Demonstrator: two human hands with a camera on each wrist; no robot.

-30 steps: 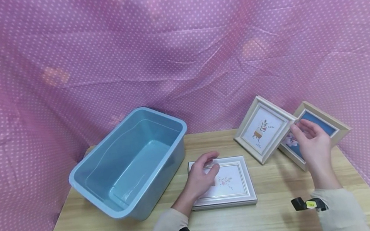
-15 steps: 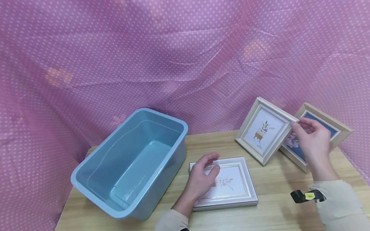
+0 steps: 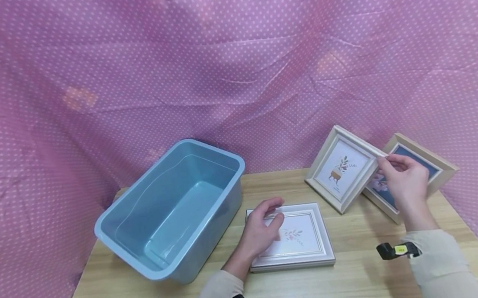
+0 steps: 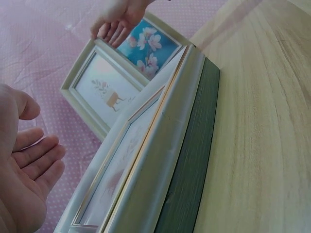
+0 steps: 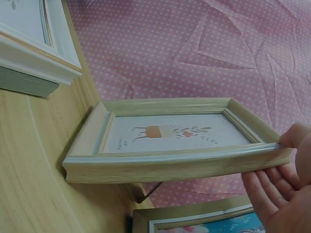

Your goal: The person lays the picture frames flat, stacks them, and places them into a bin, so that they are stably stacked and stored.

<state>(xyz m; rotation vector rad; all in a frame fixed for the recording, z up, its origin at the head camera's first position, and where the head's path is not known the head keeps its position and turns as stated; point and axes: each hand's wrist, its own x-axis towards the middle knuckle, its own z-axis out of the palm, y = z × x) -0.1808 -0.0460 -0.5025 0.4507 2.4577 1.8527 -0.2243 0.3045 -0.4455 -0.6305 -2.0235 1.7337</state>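
Observation:
My right hand (image 3: 409,187) pinches the upper right corner of a cream picture frame (image 3: 342,170), thumb on the front and fingers behind. That frame stands tilted, its lower edge at the table; its picture shows a plant in a brown pot on legs. In the right wrist view the thumb and fingers grip the same cream frame (image 5: 177,162). My left hand (image 3: 259,232) is over the left part of a white picture frame (image 3: 323,238) lying face up, fingers loosely bent and holding nothing. In the left wrist view the left palm (image 4: 24,179) is beside the white frame (image 4: 160,145).
Behind the right hand leans a tan frame (image 3: 433,158) with pink blossoms on blue, partly hidden. At the left, a blue plastic tub (image 3: 176,258) stands on the wooden table (image 3: 303,294). Pink dotted cloth (image 3: 228,70) hangs at the back and sides.
The head view has shifted slightly, and my right wrist sits a little higher than a second ago. The right hand keeps its pinch on the cream picture frame; the left hand stays put.

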